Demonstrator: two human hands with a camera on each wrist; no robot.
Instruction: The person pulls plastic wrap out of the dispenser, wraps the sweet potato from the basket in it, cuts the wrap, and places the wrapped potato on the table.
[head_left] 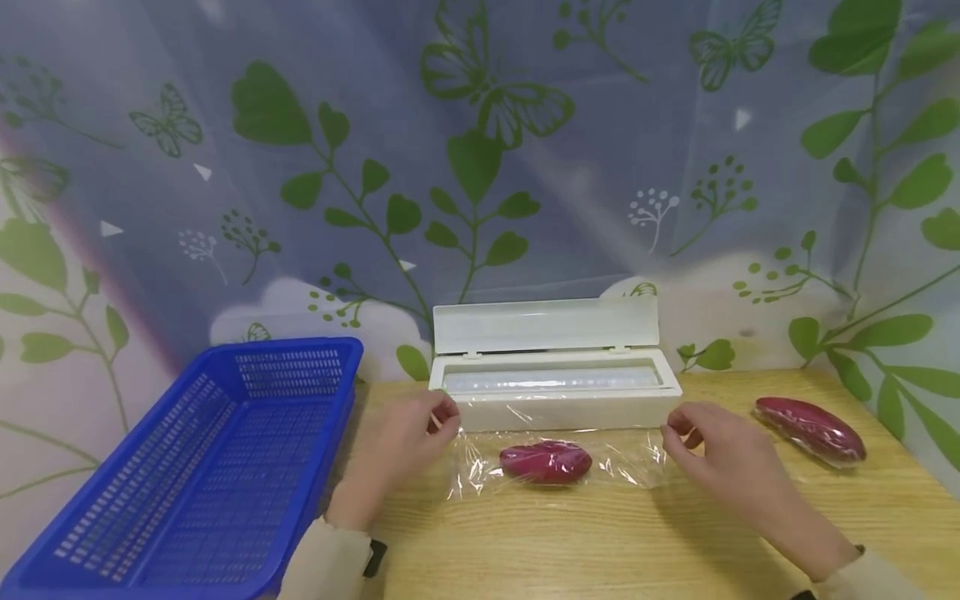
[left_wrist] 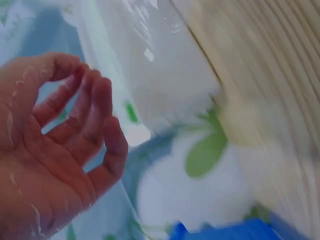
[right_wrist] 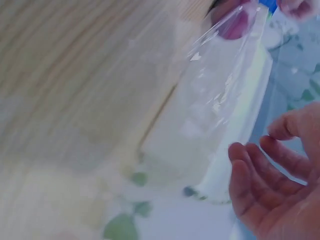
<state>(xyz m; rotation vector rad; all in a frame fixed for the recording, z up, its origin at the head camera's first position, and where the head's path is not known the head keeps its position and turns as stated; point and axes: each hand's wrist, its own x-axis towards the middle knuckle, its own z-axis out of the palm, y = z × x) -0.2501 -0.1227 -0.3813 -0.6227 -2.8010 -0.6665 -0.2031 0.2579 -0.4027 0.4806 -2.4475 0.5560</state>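
Note:
A clear sheet of cling film (head_left: 630,454) stretches between my hands in front of the white cling film dispenser (head_left: 570,412). My left hand (head_left: 408,433) pinches its left side between thumb and fingertips. On the other side my right hand (head_left: 723,454) pinches the right edge. Below or within the film lies a purple-red, sweet-potato-like vegetable (head_left: 546,462); which, I cannot tell. The dispenser's lid (head_left: 547,327) stands raised, with a film roll (head_left: 551,380) inside. Both wrist views, of the left hand (left_wrist: 75,130) and the right hand (right_wrist: 280,175), show curled fingers; the film there is faint.
A second purple-red vegetable (head_left: 812,429), wrapped in shiny film, lies right of my right hand. The blue plastic basket (head_left: 341,417) stands at the left on the wooden table (head_left: 600,550). Behind the dispenser hangs a leaf-patterned cloth (head_left: 600,208).

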